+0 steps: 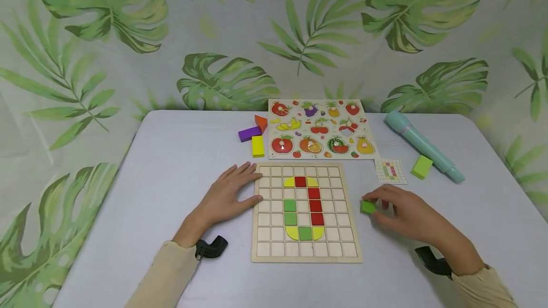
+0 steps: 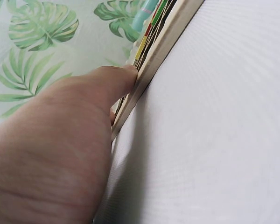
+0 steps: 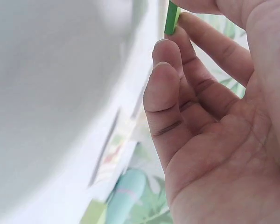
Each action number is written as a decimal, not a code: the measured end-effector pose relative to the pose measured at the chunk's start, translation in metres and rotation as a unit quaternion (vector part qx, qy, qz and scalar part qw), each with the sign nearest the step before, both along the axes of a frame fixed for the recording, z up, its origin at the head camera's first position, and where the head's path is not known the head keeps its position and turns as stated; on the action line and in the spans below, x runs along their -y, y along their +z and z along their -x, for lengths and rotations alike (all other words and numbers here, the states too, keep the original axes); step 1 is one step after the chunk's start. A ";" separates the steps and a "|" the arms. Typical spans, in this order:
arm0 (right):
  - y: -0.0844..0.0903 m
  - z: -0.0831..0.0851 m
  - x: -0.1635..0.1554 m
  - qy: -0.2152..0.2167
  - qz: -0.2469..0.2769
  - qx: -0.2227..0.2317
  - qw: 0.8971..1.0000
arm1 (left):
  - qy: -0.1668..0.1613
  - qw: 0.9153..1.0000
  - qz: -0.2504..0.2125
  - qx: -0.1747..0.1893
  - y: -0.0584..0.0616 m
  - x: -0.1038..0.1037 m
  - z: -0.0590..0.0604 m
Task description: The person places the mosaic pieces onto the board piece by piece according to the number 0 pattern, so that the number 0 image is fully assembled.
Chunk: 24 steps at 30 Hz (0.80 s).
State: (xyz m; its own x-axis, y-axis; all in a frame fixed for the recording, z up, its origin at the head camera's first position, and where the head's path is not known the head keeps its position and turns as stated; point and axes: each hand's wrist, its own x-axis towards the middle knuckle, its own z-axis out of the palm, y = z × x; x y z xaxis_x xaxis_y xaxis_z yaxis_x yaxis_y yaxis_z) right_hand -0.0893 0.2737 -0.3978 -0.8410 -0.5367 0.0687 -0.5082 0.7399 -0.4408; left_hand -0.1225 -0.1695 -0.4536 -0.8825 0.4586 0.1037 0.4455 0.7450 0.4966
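A wooden grid board (image 1: 265,251) lies on the table, with red, green and yellow tiles set in its cells as a ring. In that ring, one cell on the left side below the upper yellow corner is bare wood. My left hand (image 1: 229,194) rests at the board's left edge, fingers spread and fairly straight; in the left wrist view its thumb (image 2: 119,79) touches the rim. Just right of the board, my right hand (image 1: 404,210) pinches a small green tile (image 1: 367,207) between thumb and forefinger. The right wrist view shows the tile (image 3: 171,18) at the fingertips, the other fingers bent.
Behind the board lies a fruit peg puzzle (image 1: 321,153). Left of it are orange, purple and yellow blocks (image 1: 258,146). A small pattern card (image 1: 391,171), a light green block (image 1: 422,167) and a teal microphone-shaped toy (image 1: 424,144) lie at the right.
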 end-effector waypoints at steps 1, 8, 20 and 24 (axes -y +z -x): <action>0.002 0.002 0.004 -0.001 -0.002 0.008 1.000 | 0.000 1.000 0.000 0.000 0.000 0.000 0.000; 0.009 0.015 0.030 0.003 0.002 0.034 0.999 | -0.001 1.000 0.003 -0.004 0.000 0.000 0.000; 0.006 0.033 0.078 0.035 0.021 0.048 0.998 | -0.002 1.000 0.006 -0.001 0.001 0.000 -0.001; 0.007 0.036 0.096 0.043 0.019 0.051 0.998 | -0.001 1.000 0.006 -0.003 0.001 0.001 -0.001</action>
